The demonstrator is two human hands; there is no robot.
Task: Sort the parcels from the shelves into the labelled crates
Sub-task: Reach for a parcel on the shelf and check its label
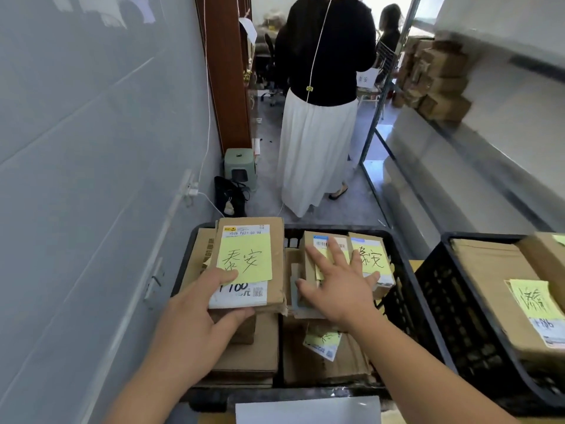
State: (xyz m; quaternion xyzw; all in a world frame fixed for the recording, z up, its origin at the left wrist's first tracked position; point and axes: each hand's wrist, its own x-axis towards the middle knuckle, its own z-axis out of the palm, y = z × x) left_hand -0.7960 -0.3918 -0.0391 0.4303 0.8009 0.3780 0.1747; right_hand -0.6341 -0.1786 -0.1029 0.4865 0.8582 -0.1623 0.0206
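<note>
Gripping: your left hand (198,319) holds the parcel (249,264).
Right hand (339,286): flat, fingers spread, on boxes (371,258).
Risk: full crate (397,255); your parcel may slide off.

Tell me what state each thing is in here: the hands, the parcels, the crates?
Left hand: grips the near end of a parcel, thumb on its yellow note.
Held parcel: flat, atop others in the crate.
Right hand: fingers spread, pressing flat on small parcels.
Small parcels: lying side by side, each with a yellow note.
Left crate: nearly full of parcels.
Right crate: holds large boxes.
</note>
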